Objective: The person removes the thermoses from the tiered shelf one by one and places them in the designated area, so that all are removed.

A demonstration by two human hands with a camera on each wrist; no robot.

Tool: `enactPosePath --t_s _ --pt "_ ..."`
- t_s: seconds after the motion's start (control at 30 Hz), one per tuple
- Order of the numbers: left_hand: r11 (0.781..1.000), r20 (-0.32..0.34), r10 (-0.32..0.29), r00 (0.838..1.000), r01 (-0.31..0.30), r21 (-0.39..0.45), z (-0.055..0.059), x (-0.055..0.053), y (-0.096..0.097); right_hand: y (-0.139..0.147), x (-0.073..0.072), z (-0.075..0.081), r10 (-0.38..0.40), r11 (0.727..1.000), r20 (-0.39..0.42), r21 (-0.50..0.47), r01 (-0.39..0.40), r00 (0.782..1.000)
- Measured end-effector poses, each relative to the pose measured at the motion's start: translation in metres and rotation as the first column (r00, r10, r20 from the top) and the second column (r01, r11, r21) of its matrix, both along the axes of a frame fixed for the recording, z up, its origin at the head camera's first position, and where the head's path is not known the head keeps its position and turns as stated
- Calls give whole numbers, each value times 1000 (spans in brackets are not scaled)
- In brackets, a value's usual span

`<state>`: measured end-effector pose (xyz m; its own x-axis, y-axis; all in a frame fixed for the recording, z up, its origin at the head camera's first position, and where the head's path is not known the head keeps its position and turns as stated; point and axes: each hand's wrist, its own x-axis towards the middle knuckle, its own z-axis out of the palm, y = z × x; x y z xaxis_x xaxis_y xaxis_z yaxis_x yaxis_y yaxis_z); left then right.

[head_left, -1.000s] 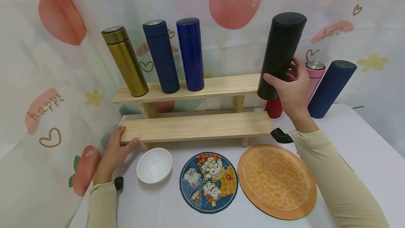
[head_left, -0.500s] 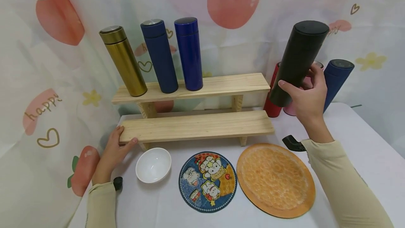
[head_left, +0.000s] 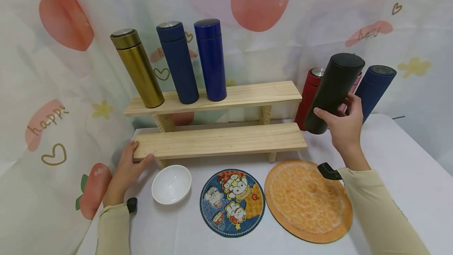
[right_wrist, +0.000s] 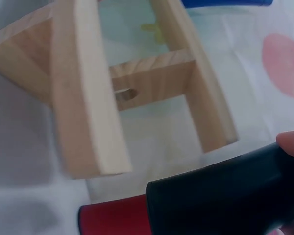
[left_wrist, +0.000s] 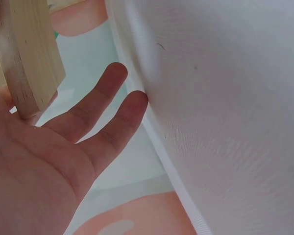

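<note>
My right hand (head_left: 347, 129) grips a black thermos (head_left: 334, 94), which tilts in the air just off the right end of the two-tier wooden shelf. The right wrist view shows the thermos (right_wrist: 220, 196) large, partly covering a red thermos (right_wrist: 115, 215) behind it. At the shelf's left end, my left hand (head_left: 125, 168) holds the lower board (head_left: 219, 142) by its corner, thumb at the front edge. In the left wrist view the board end (left_wrist: 27, 58) sits between thumb and fingers, while two fingers of the hand (left_wrist: 44, 161) stretch out freely.
A gold thermos (head_left: 139, 72), a navy thermos (head_left: 179, 66) and a glossy blue thermos (head_left: 212, 64) stand on the upper board. Behind the right hand are a red thermos (head_left: 308, 98), a mostly hidden pink one and a blue one (head_left: 375, 88). In front lie a white bowl (head_left: 171, 184), patterned mat (head_left: 232, 204) and orange mat (head_left: 308, 202).
The right hand has moved the black thermos rightwards away from the upper board, then lowered it. More of the red thermos shows now. My left hand stays in place on the lower board.
</note>
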<state>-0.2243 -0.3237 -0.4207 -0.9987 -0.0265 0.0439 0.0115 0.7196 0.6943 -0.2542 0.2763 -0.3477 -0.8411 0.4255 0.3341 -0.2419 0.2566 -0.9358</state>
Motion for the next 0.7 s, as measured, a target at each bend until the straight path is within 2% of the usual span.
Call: enactPosePath --t_s 0.23,0.5,0.7 --pt "1000 14 5 1000 -5 -4 -5 0 1 6 -6 -22 -12 1000 55 -21 14 998" --pt "1000 11 -10 1000 10 13 -3 -2 1 10 -14 -40 -26 995 118 -93 38 993" --pt "1000 4 -11 1000 11 25 0 -1 -1 8 -23 -48 -21 998 134 -60 29 991"
